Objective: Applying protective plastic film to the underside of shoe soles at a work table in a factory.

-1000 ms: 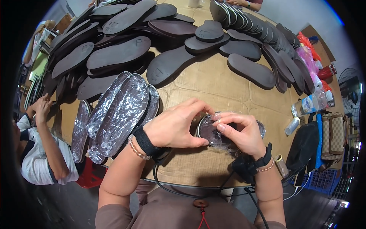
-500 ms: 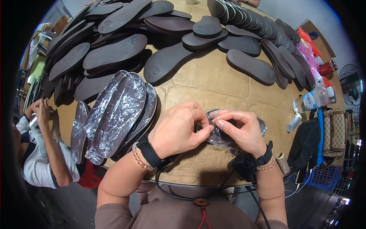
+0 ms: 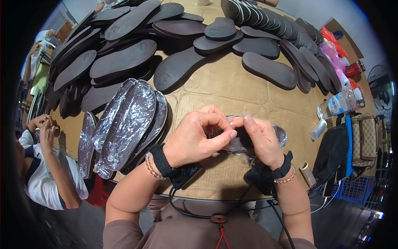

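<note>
The right hand's (image 3: pixel 265 145) thumb now points up, parted from the left hand (image 3: pixel 195 137). Left fingers curl close together; whether either hand's fingers clamp film cannot be told. Beneath both lies a film-wrapped sole (image 3: pixel 241 143), partly hidden. Wrapped soles (image 3: pixel 128 124) stand left on the cardboard-covered desk (image 3: pixel 219 95); bare soles (image 3: pixel 124 60) heap beyond. One arm (image 3: pixel 269 2) is cut off at the far edge.
</note>
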